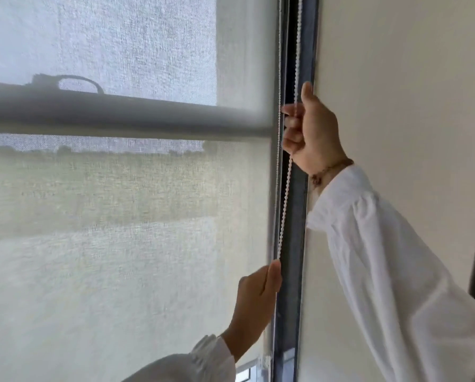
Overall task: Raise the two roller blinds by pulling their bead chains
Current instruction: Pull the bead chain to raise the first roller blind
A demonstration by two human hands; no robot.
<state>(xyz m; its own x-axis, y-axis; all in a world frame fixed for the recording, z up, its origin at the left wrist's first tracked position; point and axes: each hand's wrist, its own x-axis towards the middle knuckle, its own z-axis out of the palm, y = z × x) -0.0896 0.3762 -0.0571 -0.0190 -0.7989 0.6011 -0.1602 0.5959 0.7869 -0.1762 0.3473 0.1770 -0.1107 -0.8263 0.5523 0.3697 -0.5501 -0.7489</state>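
A: Where is the bead chain, and which way does it run?

B: It hangs at the right edge of the roller blind, just beside the dark window frame. Its long axis is close to vertical, leaning slightly in this tilted view. Two white strands show: one close against the blind's edge, the other a little to the right, running up past the top of the picture.

A: What has hold of it?

B: Both hands. The right hand is the higher one, level with the horizontal bar that shows as a shadow through the fabric. Its grip is closed: the fingers curl round the right strand and the thumb points up along the frame. The left hand is lower, near the bottom of the blind, and its grip is closed too, thumb and forefinger pinching the left strand, which comes out of the top of the fist.

A: And the blind itself?

B: It covers nearly the whole pane. It is pale, woven and half see-through. A strip of bare glass shows under its lower edge at the bottom of the picture.

A: Anything else in view?

B: Loose white sleeves on both arms, a beaded bracelet on the right wrist, and a plain cream wall to the right of the frame. No container is in view.
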